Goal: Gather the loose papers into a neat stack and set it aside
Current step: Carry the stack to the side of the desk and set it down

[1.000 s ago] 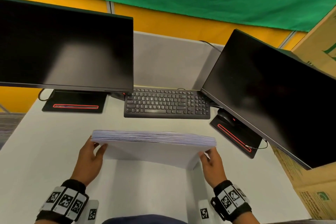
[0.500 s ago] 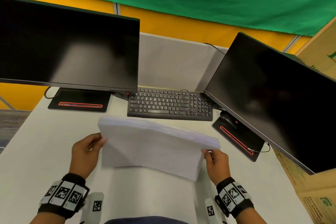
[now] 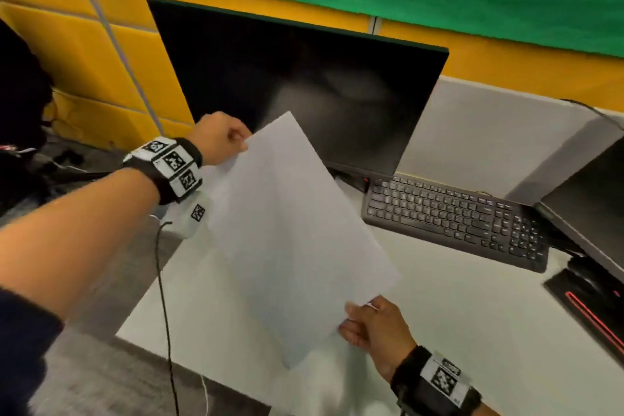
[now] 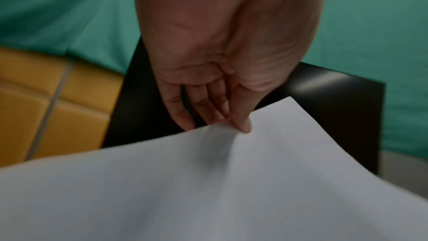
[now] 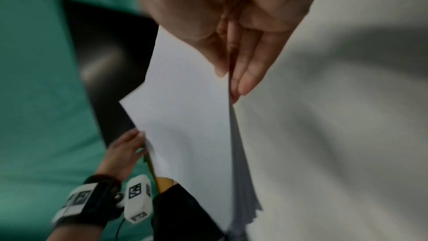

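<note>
Thick white paper stack [image 3: 297,240] held off the pale grey counter [image 3: 456,307], long axis approx 11-to-5 o'clock, w/ left hand [image 3: 219,138] pinching far end, right hand [image 3: 374,328] pinching near end, left side likely its spot.

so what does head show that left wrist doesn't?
Head only: the right hand pinching the stack's near corner, the keyboard, the desk, a second monitor at right. Left wrist only: the left hand's underside, thumb on top of the sheet, fingers beneath. Both: left hand holding the stack's far edge, the black monitor behind.
</note>
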Demonstrator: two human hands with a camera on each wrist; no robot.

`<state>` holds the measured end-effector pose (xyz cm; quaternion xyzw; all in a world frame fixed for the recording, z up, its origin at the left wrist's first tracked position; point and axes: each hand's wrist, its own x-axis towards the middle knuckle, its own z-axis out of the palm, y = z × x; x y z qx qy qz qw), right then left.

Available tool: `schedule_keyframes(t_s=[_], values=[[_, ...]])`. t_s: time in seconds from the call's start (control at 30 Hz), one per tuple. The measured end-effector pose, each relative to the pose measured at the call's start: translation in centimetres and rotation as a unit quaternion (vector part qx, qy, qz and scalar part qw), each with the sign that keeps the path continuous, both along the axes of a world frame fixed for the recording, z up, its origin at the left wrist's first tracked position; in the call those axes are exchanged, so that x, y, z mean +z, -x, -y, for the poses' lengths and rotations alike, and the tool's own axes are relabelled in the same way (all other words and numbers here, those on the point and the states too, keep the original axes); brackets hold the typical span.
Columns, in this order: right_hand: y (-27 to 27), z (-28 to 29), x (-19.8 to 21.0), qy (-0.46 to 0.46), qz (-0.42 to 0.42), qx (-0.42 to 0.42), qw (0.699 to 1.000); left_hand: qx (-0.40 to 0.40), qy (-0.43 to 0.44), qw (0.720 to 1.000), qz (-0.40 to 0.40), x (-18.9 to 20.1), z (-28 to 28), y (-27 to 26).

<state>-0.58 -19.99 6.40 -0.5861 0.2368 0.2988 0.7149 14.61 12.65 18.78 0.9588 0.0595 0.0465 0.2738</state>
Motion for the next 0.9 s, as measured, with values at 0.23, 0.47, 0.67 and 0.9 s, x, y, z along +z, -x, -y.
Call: schedule_keyframes(t_s=[0.23,0.47,0.67,0.9], values=[[0.3,-15.8,-2.6,-0.039,-0.222,-0.012,0.974,-0.041,-0.242,0.969,-0.035,-1.3,-3.8,-2.9],[5.1,-23.4,-5.5,-0.088,-0.284,-0.095,0.95,-0.14,-0.265,0.952,-0.061,-11.0,-3.3,-4.4],[4.6,-25.1,-6.3,-0.058,-0.324,-0.189,0.925,-0.152,-0.2,0.966,-0.052,-15.6,-1.1,-5.6],[4.7,-25.6,-6.7,-0.072,-0.309,-0.216,0.923,-0.162,-0.197,0.96,-0.112,-17.3,0.4,-6.9]])
